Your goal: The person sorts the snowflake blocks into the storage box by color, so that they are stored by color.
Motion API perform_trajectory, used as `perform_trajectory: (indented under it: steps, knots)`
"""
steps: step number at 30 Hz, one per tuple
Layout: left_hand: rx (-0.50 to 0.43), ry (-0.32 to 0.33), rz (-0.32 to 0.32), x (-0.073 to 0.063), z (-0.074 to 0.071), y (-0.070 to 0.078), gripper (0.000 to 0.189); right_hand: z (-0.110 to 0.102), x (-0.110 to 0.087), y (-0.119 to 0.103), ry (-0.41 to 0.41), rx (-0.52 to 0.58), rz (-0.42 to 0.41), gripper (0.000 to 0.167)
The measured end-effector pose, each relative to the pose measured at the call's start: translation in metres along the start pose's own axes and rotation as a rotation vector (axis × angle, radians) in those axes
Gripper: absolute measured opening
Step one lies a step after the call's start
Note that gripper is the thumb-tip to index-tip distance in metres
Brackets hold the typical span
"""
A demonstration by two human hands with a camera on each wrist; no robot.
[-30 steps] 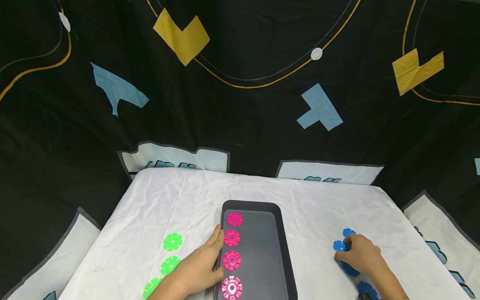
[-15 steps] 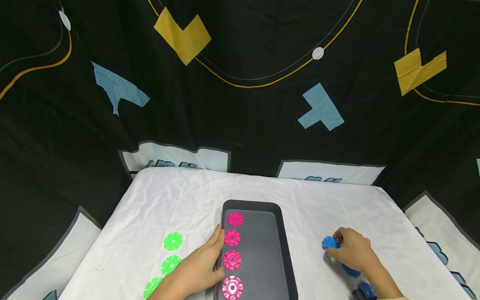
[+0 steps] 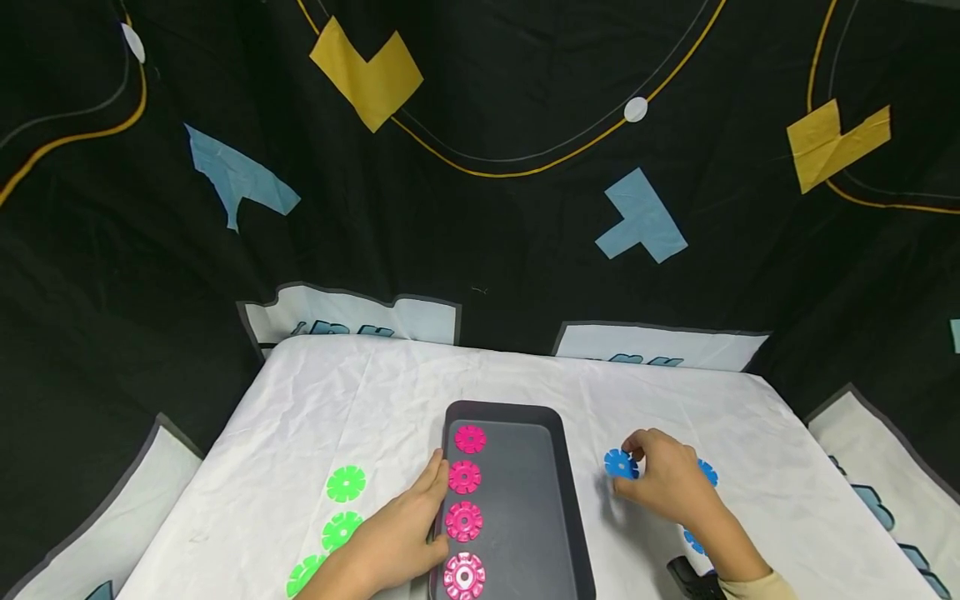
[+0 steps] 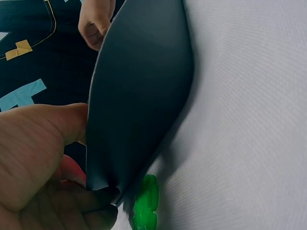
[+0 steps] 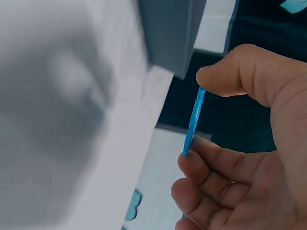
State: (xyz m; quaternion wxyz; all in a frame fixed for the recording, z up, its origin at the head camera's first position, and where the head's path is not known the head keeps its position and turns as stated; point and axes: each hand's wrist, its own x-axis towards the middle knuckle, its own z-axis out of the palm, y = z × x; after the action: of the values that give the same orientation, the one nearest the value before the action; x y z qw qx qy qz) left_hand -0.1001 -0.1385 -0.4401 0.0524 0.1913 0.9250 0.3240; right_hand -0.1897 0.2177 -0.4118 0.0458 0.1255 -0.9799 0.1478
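My left hand [image 3: 401, 533] grips the left rim of a dark grey tray [image 3: 576, 517]; in the left wrist view my thumb and fingers meet the tray wall [image 4: 139, 86]. A column of pink notched discs [image 3: 464, 521] lies along the tray's left side. My right hand [image 3: 667, 477] pinches a blue notched disc [image 3: 620, 464] above the cloth, right of the tray. The right wrist view shows that disc [image 5: 194, 122] edge-on between thumb and fingertips. Behind my right hand lie other blue discs [image 3: 707, 472], partly covered by hand and forearm.
Green notched discs [image 3: 346, 483] lie in a column left of the tray, the lower ones partly behind my left forearm. A white cloth [image 3: 517, 375] covers the table. Beyond it hangs a black backdrop [image 3: 465, 242] with tape pieces.
My right hand has picked up a blue disc from the column at right and carried it left toward the tray. The left hand has stayed on the tray rim.
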Motion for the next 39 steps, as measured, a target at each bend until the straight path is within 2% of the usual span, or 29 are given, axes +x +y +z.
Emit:
perform_trajectory:
  steps: [8, 23, 32, 39]
  knots:
    - [-0.003, -0.012, -0.009, 0.001, 0.0, -0.002, 0.084, -0.002, 0.01, -0.026, 0.035, 0.004, -0.09, 0.037]
    - [0.009, -0.009, -0.007, 0.001, 0.0, -0.003, 0.085, 0.01, 0.038, -0.073, -0.009, 0.006, -0.194, 0.041]
    - [-0.011, -0.023, -0.018, 0.0, -0.001, -0.003, 0.086, 0.032, 0.057, -0.099, -0.026, -0.011, -0.265, 0.04]
    - [-0.011, -0.036, -0.03, 0.001, -0.002, -0.002, 0.086, 0.052, 0.074, -0.117, -0.084, -0.076, -0.295, 0.038]
